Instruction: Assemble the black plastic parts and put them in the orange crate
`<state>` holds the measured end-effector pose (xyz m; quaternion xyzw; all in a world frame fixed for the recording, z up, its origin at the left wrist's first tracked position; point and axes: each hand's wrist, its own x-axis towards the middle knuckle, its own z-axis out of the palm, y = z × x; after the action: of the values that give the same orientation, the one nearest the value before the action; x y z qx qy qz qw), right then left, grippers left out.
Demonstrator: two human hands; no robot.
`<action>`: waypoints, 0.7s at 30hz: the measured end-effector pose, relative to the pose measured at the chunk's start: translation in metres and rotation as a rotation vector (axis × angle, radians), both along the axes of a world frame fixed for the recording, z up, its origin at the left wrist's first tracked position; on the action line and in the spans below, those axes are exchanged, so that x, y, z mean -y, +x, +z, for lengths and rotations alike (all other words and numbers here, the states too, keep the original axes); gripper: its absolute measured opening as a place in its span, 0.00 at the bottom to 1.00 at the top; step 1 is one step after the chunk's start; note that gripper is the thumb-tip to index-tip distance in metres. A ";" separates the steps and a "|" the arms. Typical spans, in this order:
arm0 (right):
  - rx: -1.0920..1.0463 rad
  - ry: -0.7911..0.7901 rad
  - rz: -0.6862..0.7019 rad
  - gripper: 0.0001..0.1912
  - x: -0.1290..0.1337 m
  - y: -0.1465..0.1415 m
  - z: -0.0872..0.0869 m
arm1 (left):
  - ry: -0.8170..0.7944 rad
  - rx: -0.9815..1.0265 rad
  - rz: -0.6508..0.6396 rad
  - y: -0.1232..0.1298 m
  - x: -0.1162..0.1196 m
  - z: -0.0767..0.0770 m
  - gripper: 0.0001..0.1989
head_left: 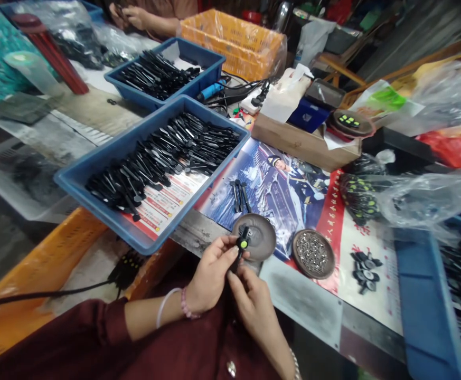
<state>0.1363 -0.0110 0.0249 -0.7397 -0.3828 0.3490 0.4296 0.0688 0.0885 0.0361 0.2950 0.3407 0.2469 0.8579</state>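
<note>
Near the table's front edge, my left hand (210,272) pinches a small black part (243,244) with a round yellow-green dot. Just below it my right hand (254,298) has its fingers closed round the lower end of the same part. Behind the part lies a shallow brown dish (264,237), partly hidden by it. Right of that, a second dish (313,253) holds many small metal pieces. A few black pieces (239,195) rest on the printed sheet, and small black parts (366,272) lie farther right.
A blue tray (107,232) of long black pieces stands at the left, with another blue tray (218,63) behind it. A cardboard box (305,142) and plastic bags (424,200) stand at the right. Across the table, another person's hands (133,17) hold something dark.
</note>
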 end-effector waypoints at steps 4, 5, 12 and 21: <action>0.024 0.028 -0.022 0.15 0.000 -0.001 0.002 | -0.005 0.012 -0.036 -0.003 -0.005 0.000 0.14; 0.035 0.030 -0.033 0.15 0.001 0.000 0.002 | 0.006 0.012 -0.087 -0.003 -0.007 0.001 0.15; 0.070 0.023 0.011 0.15 0.009 0.005 0.003 | 0.131 -0.062 -0.371 -0.009 -0.021 0.003 0.13; -0.016 0.017 0.113 0.13 0.011 0.005 0.003 | 0.559 -0.180 -0.569 -0.021 -0.029 0.003 0.08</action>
<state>0.1415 -0.0222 0.0280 -0.7103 -0.4235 0.3754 0.4186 0.0480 0.1171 0.0390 0.6197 0.2388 0.0558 0.7456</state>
